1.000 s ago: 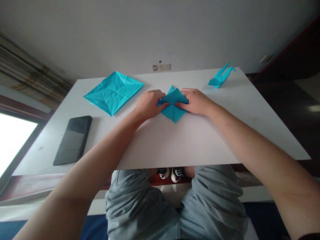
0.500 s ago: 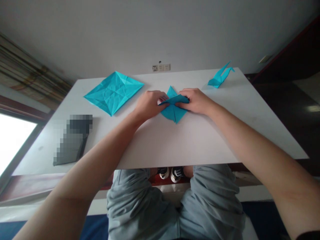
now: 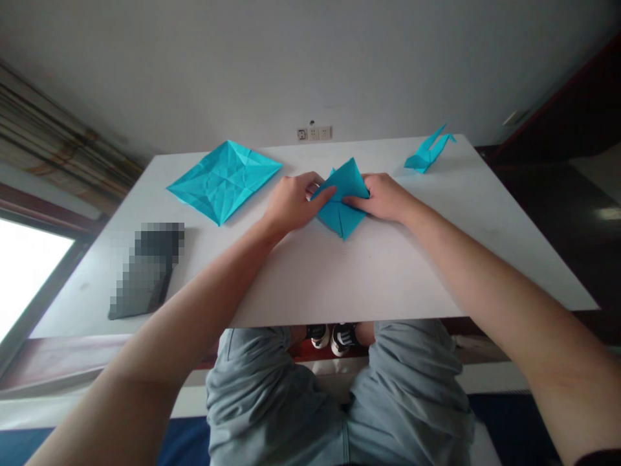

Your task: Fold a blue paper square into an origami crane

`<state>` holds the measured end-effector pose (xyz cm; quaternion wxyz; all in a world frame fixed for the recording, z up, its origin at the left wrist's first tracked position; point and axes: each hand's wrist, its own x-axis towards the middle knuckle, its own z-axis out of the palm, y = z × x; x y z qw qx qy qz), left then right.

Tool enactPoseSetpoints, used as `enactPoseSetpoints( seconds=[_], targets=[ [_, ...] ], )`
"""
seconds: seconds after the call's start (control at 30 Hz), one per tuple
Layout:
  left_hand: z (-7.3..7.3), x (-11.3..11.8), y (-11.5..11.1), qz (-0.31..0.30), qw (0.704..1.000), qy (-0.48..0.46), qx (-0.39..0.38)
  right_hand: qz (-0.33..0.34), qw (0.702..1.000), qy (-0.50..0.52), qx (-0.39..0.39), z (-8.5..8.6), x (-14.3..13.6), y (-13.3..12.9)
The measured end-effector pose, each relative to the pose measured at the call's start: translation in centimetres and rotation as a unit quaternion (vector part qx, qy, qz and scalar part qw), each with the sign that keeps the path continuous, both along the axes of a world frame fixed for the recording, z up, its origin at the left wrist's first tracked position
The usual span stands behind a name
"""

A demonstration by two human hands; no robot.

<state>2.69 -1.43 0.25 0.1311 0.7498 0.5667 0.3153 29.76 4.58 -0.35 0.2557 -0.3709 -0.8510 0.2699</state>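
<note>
A folded piece of blue origami paper [image 3: 347, 184] is between my two hands, over the middle of the white table. Its upper flap stands up in a point, and a slit runs down the lower part. My left hand [image 3: 297, 202] grips the left corner, thumb on the near face and fingers curled behind. On the right corner, my right hand [image 3: 384, 196] pinches the paper with its thumb across the front; its other fingers are mostly hidden behind. A creased blue paper sheet [image 3: 224, 181] lies spread to the left. At the back right stands a blue paper crane [image 3: 427, 154].
The white table [image 3: 349, 285] ends just above my lap. A dark, pixelated flat object [image 3: 145, 275] lies at its left, near my left forearm. Behind the far edge is a wall with sockets [image 3: 314, 134].
The paper's upper flap has swung up and now shows as a tall point. My left thumb has moved slightly up along it. The view has shifted slightly.
</note>
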Motion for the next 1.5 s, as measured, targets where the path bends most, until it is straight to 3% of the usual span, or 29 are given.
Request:
enactPoseSetpoints(
  seconds=[0.2,0.47,1.2,1.5],
  targets=[
    [0.1,0.0,-0.1,-0.007,1.000,0.007,-0.001,-0.011,1.000,0.011,0.003,0.0,0.0,0.0],
    [0.2,-0.1,-0.1,-0.037,0.999,0.013,-0.006,0.045,0.998,0.040,0.003,-0.5,0.2,0.4],
    [0.8,0.1,-0.5,-0.101,0.995,0.017,0.003,0.052,0.998,0.023,0.005,-0.8,0.8,1.1],
    [0.7,0.1,-0.3,-0.093,0.995,0.043,-0.004,0.046,0.999,0.003,0.002,-0.7,1.0,1.2]
  ],
)
